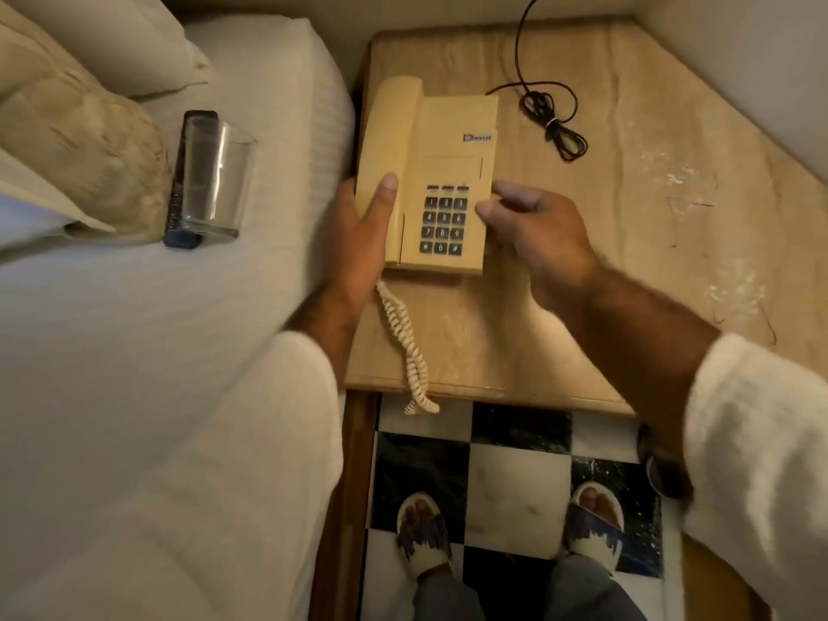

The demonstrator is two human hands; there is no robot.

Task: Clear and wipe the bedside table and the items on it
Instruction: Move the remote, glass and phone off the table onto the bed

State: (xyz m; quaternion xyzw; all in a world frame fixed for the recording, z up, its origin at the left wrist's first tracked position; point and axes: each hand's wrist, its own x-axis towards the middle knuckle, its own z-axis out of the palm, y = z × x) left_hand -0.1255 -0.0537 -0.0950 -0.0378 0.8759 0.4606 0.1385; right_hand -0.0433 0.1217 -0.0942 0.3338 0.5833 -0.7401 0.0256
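A cream corded telephone (pixel 443 172) sits on the beige marble top of the bedside table (pixel 627 226). My left hand (pixel 358 235) grips its left side, thumb resting on the handset. My right hand (pixel 533 226) is at the phone's right edge beside the keypad, fingers curled; I cannot tell whether it grips the phone. The coiled handset cord (pixel 405 342) trails over the table's front edge. On the bed, an empty clear glass (pixel 215 177) lies next to a dark remote control (pixel 181 208).
A bundled black cable (pixel 553 123) lies at the back of the table. The white bed (pixel 157 307) with pillows (pixel 80 141) adjoins the table's left side. Checkered floor tiles (pixel 506 486) and my slippered feet are below. Walls close in at the right.
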